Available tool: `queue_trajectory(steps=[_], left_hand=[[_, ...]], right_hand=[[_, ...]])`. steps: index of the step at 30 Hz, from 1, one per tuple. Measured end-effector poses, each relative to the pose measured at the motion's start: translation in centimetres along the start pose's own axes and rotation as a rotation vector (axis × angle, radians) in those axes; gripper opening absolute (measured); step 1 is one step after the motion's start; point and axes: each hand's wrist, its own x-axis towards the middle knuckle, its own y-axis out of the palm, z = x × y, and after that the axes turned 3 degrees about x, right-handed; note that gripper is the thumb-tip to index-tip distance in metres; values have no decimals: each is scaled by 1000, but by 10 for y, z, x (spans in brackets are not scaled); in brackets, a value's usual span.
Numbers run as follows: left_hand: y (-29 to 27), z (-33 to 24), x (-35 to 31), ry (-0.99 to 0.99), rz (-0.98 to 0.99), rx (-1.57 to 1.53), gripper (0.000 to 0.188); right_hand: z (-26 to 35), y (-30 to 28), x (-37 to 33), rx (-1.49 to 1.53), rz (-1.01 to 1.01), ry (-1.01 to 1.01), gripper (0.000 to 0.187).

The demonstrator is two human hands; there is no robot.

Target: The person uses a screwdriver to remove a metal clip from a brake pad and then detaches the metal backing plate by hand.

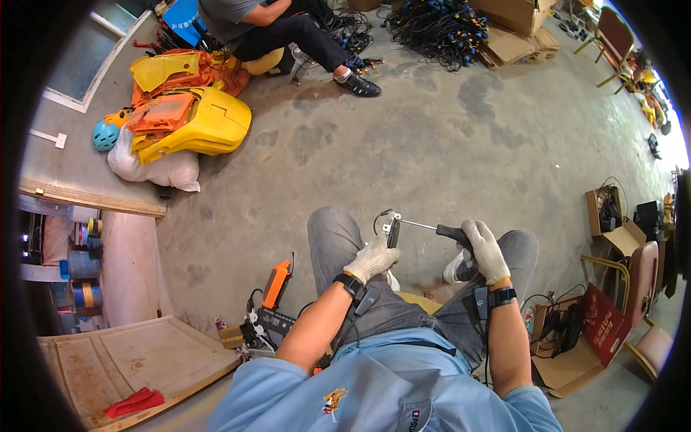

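My left hand point(372, 260), in a pale knitted glove, is closed around a small black part with a silver metal bracket point(393, 229). A short black cable curls from the part's upper end. A screwdriver point(452, 233) with a dark handle and a thin metal shaft is in my gloved right hand point(486, 252). Its shaft points left, and the tip is at the bracket; whether it sits in a screw is too small to tell. Both hands are above my knees, over the floor.
An orange device point(276, 285) and a black box are by my left leg. A wooden board point(129, 367) carries a red cloth. An open cardboard box point(568, 360) with cables lies at right. Yellow plastic shells point(219, 122) are piled far left, near a seated person point(288, 36).
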Motion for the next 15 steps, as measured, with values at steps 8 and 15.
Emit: queue_trajectory(steps=[8, 15], left_hand=[[-5, -9, -8, -15, 14, 32, 36], [-4, -9, -10, -2, 6, 62, 35]], right_hand=[[13, 14, -14, 33, -94, -109, 43], [14, 13, -12, 92, -28, 38, 37]])
